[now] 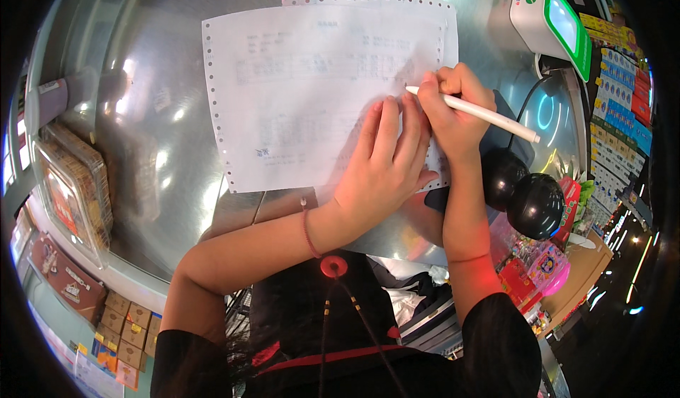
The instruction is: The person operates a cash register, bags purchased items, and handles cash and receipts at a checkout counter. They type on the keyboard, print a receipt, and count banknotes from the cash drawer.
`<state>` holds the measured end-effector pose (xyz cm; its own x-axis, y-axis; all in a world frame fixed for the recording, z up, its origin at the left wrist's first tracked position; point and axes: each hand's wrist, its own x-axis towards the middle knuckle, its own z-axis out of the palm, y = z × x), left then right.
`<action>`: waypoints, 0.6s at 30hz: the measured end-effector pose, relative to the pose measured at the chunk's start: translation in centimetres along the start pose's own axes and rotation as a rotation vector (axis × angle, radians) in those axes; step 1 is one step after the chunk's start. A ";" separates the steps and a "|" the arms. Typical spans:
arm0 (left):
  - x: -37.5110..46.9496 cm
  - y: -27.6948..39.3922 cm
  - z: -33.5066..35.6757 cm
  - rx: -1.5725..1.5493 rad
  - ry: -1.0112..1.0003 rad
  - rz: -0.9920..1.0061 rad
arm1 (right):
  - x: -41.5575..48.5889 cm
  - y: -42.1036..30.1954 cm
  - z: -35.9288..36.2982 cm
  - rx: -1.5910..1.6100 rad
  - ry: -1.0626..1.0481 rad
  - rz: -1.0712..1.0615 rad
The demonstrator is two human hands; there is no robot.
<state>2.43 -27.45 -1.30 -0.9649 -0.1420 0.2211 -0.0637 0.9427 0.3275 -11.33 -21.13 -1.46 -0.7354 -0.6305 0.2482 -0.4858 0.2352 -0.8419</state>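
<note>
Two or more sheets of perforated printer paper (287, 116) lie overlapped on the metal counter. The top sheet bears faint printing and a small handwritten mark near its lower left. My right hand (459, 111) grips a white pen (491, 114), its tip on or just above the right part of the sheet beside a short dark stroke. Flat on the paper's lower right rests my left hand (390, 148), holding nothing, its fingertips just left of the pen tip and close to my right hand.
On the steel counter (154, 95), clear plastic food boxes (74, 191) stand at left. A white device with a green-framed screen (568, 29) is at upper right. Black rounded objects (535, 205) sit by my right forearm. Packaged goods (616, 111) line the right side.
</note>
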 end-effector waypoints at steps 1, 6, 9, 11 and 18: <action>0.0 0.0 0.0 -0.006 0.000 -0.001 | -0.1 0.0 0.0 -0.003 0.008 -0.015; 0.0 0.0 0.0 -0.027 0.005 -0.008 | 0.0 0.3 -0.3 0.104 0.076 0.003; 0.0 -0.1 -0.1 -0.018 -0.001 -0.003 | 0.1 0.3 -0.2 0.057 0.059 0.007; 0.0 -0.1 -0.1 -0.016 -0.006 -0.001 | 0.1 0.3 -0.1 0.005 0.055 -0.023; 0.0 -0.1 -0.1 -0.005 -0.005 -0.004 | 0.2 0.1 -0.1 -0.026 0.040 -0.041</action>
<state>2.43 -27.56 -1.22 -0.9660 -0.1439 0.2149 -0.0660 0.9406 0.3331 -11.59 -21.13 -1.48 -0.7322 -0.6105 0.3018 -0.5278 0.2286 -0.8180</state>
